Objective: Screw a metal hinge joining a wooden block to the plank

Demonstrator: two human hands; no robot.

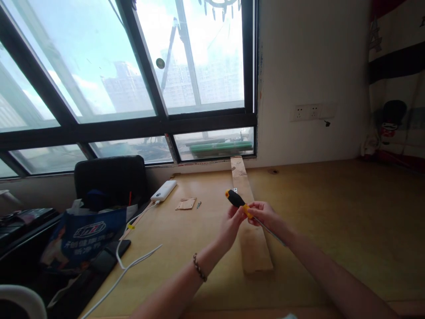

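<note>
A screwdriver (236,199) with a black and yellow handle is held in the air over a long wooden board (254,250). My left hand (230,226) grips it near the lower end of the handle. Close beside it, my right hand (264,215) pinches the screwdriver where handle meets shaft. The metal shaft slants down to the right, past my right wrist. On the board, just behind the handle, lies a small metal piece (235,190). To the left are a thin square wooden piece (186,204) and what look like screws (198,205).
A white power bank (164,191) with a white cable (139,261) lies at the table's left edge. Beyond that edge stand a black chair (111,179) and a blue bag (89,239). The window (206,115) and wall sockets (307,112) are behind the table (332,208).
</note>
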